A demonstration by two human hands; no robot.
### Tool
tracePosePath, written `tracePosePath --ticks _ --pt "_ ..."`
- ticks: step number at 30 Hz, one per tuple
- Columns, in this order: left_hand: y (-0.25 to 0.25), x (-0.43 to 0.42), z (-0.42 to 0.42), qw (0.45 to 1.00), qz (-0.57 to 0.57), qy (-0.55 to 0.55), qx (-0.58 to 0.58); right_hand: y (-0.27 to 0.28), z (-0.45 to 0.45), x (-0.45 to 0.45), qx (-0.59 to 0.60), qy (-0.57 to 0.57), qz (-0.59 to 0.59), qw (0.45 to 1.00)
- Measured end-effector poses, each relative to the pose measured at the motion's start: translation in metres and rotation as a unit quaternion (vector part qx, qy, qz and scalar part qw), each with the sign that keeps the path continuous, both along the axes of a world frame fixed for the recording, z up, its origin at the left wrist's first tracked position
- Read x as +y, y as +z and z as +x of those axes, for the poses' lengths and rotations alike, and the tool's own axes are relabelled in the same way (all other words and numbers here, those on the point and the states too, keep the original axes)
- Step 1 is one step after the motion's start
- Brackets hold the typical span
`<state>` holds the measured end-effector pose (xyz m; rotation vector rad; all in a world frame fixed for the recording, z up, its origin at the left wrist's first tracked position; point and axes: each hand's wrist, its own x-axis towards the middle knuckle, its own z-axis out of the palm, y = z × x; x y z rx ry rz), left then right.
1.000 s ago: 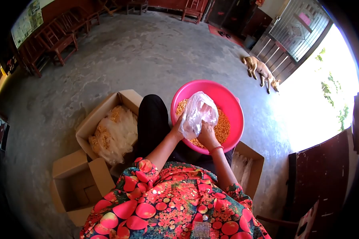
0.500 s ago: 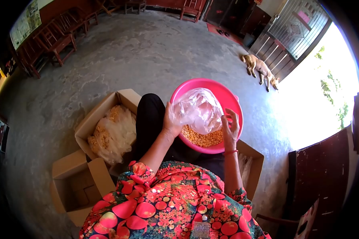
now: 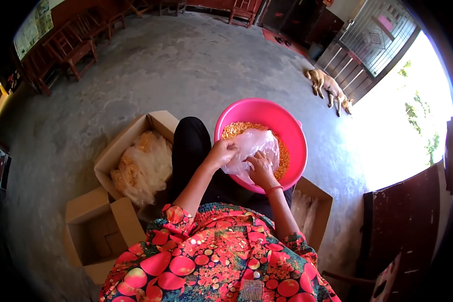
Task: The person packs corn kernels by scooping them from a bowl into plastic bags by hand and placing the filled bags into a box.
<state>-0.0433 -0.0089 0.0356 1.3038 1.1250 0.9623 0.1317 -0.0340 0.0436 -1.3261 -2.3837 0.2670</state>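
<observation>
A clear plastic bag (image 3: 259,141) spreads over the near part of a pink basin (image 3: 295,138). Under and around it lie loose yellow-orange grains (image 3: 235,129) that look like corn kernels. My left hand (image 3: 221,153) is closed, pinching the bag's left edge at the basin's rim. Above the basin's near side, my right hand (image 3: 260,169) has its bent fingers closed on the bag's near part; some fingertips are hidden in the plastic folds.
Left of my knee stands a cardboard box (image 3: 105,163) with plastic bags of grains (image 3: 143,168). A smaller open carton (image 3: 126,221) is nearer me. Another box (image 3: 322,201) with clear plastic sits at right. A dog (image 3: 329,86) lies by the doorway; wooden chairs (image 3: 73,48) line the wall.
The bag, puffed up before, is now flatter and lower. My right hand has moved left from the basin's right side onto the bag. My left hand has shifted slightly right, into a pinch.
</observation>
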Motion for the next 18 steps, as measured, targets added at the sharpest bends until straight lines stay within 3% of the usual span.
tracePosePath --ticks 1,3,4,5,6,7,9,13,15,16,17,18 --pt "-0.004 0.001 0.003 1.0 0.0 -0.001 0.0 -0.003 0.005 -0.001 -0.011 0.002 -0.044 0.999" --pt "-0.016 0.005 0.01 0.983 -0.029 0.03 -0.179 -0.027 0.017 0.002 0.003 0.033 -0.066 0.997" --pt "-0.019 0.006 0.011 0.983 -0.028 0.029 -0.178 -0.047 0.023 -0.001 -0.016 0.031 -0.055 0.998" --pt "-0.021 0.007 0.013 0.96 -0.07 0.085 -0.257 -0.043 0.021 -0.005 -0.036 0.029 -0.042 0.998" --pt "-0.023 0.009 0.017 0.926 -0.112 0.138 -0.334 -0.037 0.023 -0.007 -0.005 -0.006 -0.158 0.987" --pt "-0.036 0.017 0.014 0.915 -0.118 0.114 -0.369 -0.029 0.025 -0.006 -0.006 -0.008 -0.157 0.988" --pt "0.002 0.008 0.009 0.876 -0.158 0.067 -0.451 -0.022 0.024 -0.004 -0.109 -0.019 -0.216 0.97" --pt "0.022 -0.001 0.008 0.907 -0.132 -0.005 -0.399 -0.032 0.033 -0.006 0.014 0.009 -0.165 0.986" --pt "0.011 -0.004 0.019 0.977 0.033 -0.004 -0.212 -0.005 0.027 -0.009 0.259 -0.004 -0.184 0.948" --pt "0.006 -0.006 0.028 0.986 0.037 0.057 -0.151 0.0 0.028 -0.008 0.316 -0.057 -0.197 0.926" --pt "-0.009 0.0 0.029 0.986 0.037 0.058 -0.151 0.007 0.029 -0.004 0.35 -0.049 -0.166 0.921" --pt "-0.032 0.01 0.031 0.995 0.065 0.023 -0.073 0.01 0.034 -0.001 0.393 -0.052 -0.154 0.905"
